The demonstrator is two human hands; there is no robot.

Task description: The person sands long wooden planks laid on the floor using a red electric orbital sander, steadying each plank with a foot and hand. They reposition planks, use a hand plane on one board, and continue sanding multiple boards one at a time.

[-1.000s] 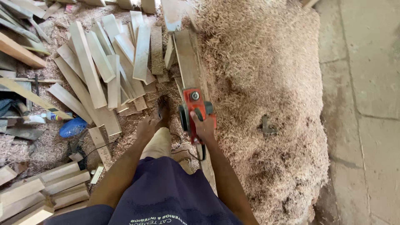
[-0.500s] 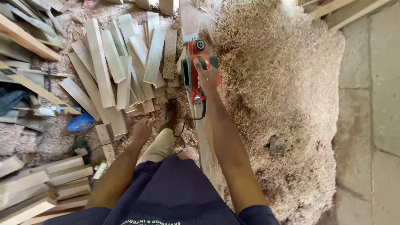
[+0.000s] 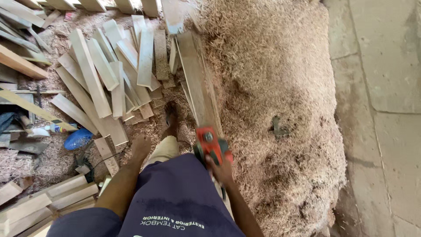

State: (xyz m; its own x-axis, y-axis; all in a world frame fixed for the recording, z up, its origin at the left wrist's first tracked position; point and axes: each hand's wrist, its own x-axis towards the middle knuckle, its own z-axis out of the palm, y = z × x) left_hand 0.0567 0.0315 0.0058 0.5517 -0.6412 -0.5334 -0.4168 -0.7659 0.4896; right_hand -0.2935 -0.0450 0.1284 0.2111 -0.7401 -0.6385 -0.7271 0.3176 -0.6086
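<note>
One hand, the right hand (image 3: pixel 220 169), has its fingers wrapped around the red power planer (image 3: pixel 209 145) at the near end of the long plank (image 3: pixel 197 83); left hand (image 3: pixel 141 145) hangs free, fingers loosely curled. Planing pass in hand; judged requirement: steady push along the plank.

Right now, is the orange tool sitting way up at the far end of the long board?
No, the orange tool sits at the near end of the long board, under the right hand.

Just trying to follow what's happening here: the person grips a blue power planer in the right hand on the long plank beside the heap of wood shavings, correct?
Not quite: the power planer is orange-red, not blue, as the head view shows. The rest holds: the right hand grips it on the long plank, beside the heap of wood shavings.
</note>
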